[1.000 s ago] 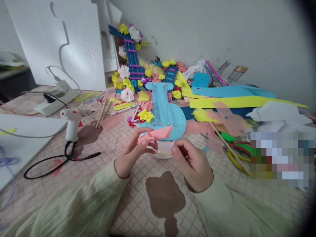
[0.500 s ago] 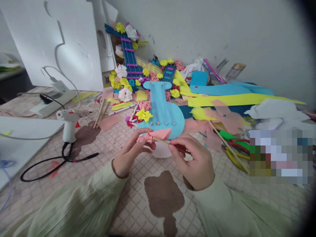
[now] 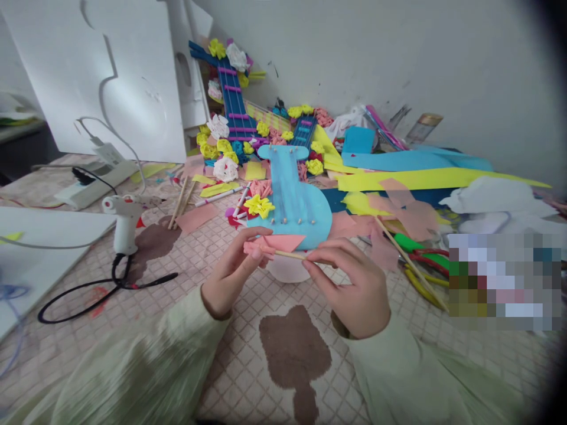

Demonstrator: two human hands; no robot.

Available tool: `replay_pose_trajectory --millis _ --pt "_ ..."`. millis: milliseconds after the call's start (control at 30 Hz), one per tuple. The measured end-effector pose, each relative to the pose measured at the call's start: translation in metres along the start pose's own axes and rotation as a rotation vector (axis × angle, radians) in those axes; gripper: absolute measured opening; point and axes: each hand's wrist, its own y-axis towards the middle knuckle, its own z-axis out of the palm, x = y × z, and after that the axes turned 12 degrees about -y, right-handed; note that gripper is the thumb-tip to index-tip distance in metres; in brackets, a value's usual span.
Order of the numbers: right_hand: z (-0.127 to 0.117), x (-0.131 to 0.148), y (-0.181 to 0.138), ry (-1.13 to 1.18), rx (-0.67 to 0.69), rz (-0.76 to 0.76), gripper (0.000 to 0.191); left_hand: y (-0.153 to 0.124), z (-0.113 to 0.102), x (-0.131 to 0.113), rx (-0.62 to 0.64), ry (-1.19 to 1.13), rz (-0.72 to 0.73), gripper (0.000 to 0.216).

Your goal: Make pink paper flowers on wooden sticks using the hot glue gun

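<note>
Pink crepe paper (image 3: 283,242) is gathered round one end of a thin wooden stick (image 3: 289,255). My left hand (image 3: 234,264) pinches the bunched end of that paper between thumb and fingers. The stick's other end is pinched by my right hand (image 3: 354,283), with the thumb below and fingers above. A loose flap of the paper points right, over the lower edge of a light blue guitar-shaped cutout (image 3: 296,200). Small pegs and strings run along the cutout. A yellow paper flower (image 3: 259,206) and a crumpled pink one (image 3: 260,188) sit at its left side.
To the left stands a white glue gun (image 3: 125,224) with a looped black cable, near a power strip (image 3: 95,183). Dark blue decorated guitar shapes (image 3: 237,106) lean at the back. Pliers (image 3: 420,283) and paper strips (image 3: 425,179) lie to the right.
The pink paper has turned slightly on the stick, and its flap now lies flatter. My right hand has shifted a little to the right.
</note>
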Motion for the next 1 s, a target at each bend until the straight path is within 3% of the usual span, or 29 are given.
replay_pose_trajectory --millis 167,333,633,1000 --pt "-0.0001 -0.0014 -0.0005 -0.138 -0.064 -0.103 0.009 -0.0008 -0.0060 0.0051 0.016 0.172 0.053 0.030" --pt "0.0003 -0.0003 0.0012 -0.266 -0.127 -0.198 0.013 -0.0008 -0.0043 0.0043 0.023 0.190 0.000 0.032" --pt "0.0017 -0.0050 -0.0020 -0.159 0.028 -0.174 0.012 0.0011 -0.0019 0.0020 0.012 0.124 -0.058 0.032" --pt "0.0016 -0.0044 -0.0007 -0.123 0.002 -0.121 0.016 -0.0015 -0.0025 0.0061 0.026 0.160 -0.008 0.031"
